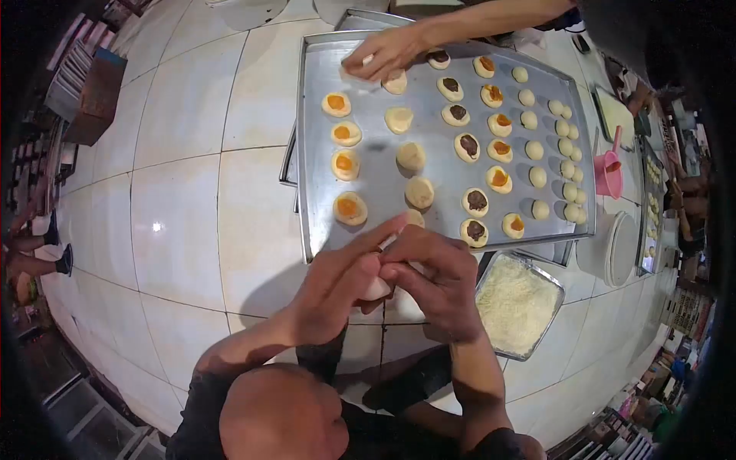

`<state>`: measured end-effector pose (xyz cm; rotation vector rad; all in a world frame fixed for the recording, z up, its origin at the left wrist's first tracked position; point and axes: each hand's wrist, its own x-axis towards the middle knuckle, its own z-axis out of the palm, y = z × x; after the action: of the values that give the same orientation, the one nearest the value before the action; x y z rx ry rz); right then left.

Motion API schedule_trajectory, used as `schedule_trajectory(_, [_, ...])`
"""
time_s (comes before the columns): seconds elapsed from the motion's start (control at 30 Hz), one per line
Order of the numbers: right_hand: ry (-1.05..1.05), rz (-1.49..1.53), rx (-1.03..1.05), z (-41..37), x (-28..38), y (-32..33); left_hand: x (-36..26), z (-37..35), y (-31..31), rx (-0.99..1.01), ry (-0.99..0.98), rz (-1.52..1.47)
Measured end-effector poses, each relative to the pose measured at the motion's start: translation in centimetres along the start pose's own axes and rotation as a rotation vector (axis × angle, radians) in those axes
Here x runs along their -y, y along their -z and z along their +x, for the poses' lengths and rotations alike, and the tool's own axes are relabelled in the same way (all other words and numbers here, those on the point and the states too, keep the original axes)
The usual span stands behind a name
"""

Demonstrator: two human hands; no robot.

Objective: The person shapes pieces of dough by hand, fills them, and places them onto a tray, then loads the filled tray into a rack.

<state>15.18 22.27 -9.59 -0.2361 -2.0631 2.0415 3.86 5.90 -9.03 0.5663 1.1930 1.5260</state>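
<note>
My left hand [330,284] and my right hand [438,277] meet over the near edge of a large metal tray [376,153]. Between them is a pale dough piece [376,290], cupped by the left fingers and pinched by the right. My fingers partly hide it. Just beyond lie flattened dough discs [419,192] without filling, one partly covered by my right hand. To their left, several discs hold orange filling [347,208]. Toward the right are discs with dark brown filling [477,201], more with orange filling, and several round dough balls [537,177].
Another person's hand [391,54] reaches over the tray's far left corner, touching dough. A smaller tray of pale yellow crumbs [517,307] sits at the near right. A pink cup [609,173] and stacked round lids [619,249] stand right. White floor tiles [176,199] lie left.
</note>
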Motion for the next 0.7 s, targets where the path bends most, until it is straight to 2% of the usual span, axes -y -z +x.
schedule_trajectory(0.2, [0.033,-0.121,0.071,-0.1,1.7,0.1,-0.7,0.2,0.9,0.018,0.110,-0.255])
schedule_trajectory(0.37, [0.148,-0.105,-0.042,0.0,1.5,-0.6,0.5,0.5,0.9,0.013,-0.052,-0.217])
schedule_trajectory(0.5, [0.247,-0.108,-0.098,-0.3,0.8,-0.9,0.8,0.7,1.3,0.121,-0.290,0.126])
schedule_trajectory(0.7, [0.265,-0.194,-0.119,-0.4,1.7,-1.2,0.6,0.8,1.2,0.043,-0.365,0.093])
